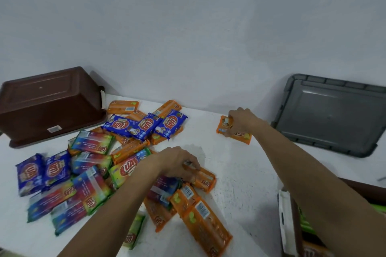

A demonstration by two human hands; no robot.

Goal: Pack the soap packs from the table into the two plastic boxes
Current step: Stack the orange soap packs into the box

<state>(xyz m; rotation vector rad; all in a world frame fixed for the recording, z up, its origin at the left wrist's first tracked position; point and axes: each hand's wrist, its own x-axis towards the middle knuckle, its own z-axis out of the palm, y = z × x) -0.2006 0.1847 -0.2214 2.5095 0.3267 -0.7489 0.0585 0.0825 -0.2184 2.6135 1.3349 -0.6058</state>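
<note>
Two packs in hand: the left hand (177, 162) curls round an orange pack (205, 181) right of the upturned brown box (52, 106), and the right hand (242, 121) pinches a lone pack (240, 136) farther right of it. Light, slick wrappers, firm bars, I'd judge: grip across the long edges.

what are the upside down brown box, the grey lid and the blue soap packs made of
Brown box: apparently rigid moulded plastic, smooth and fairly matte, with moulded panel lines on its upturned base. Grey lid: likely rigid plastic too, glossier, showing soft reflections and a ribbed rim. Blue soap packs: seemingly thin printed plastic film, slightly shiny where light catches it.
</note>
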